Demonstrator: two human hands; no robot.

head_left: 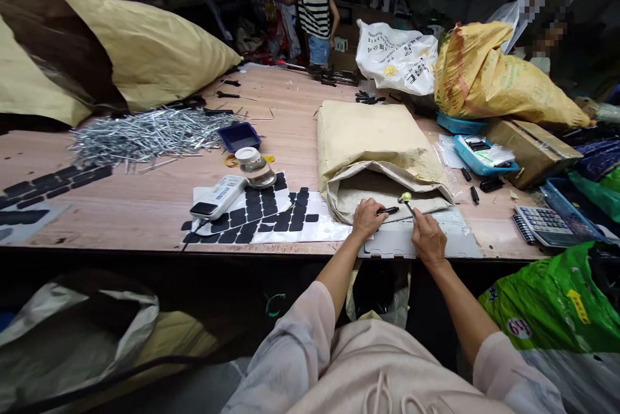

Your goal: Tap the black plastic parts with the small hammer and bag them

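A large beige paper sack point(371, 136) lies on the wooden table with its open mouth facing me. At the left of that mouth, my left hand point(368, 218) is closed around a small black tool point(388, 210) that points right. My right hand point(429, 236) grips a thin metal rod point(409, 205) with a yellow-green tip, held just in front of the sack's opening. Both hands are over a grey-white sheet point(450, 233) at the table's front edge. The two held items are close together but do not touch.
Left on the table are a heap of metal rods point(150, 136), a dark blue tray point(239, 136), a lidded jar point(256, 168), a white device point(220, 196) and black stickers point(247, 214). A calculator point(547, 225) and a cardboard box point(527, 149) are right. A person point(314, 7) stands behind.
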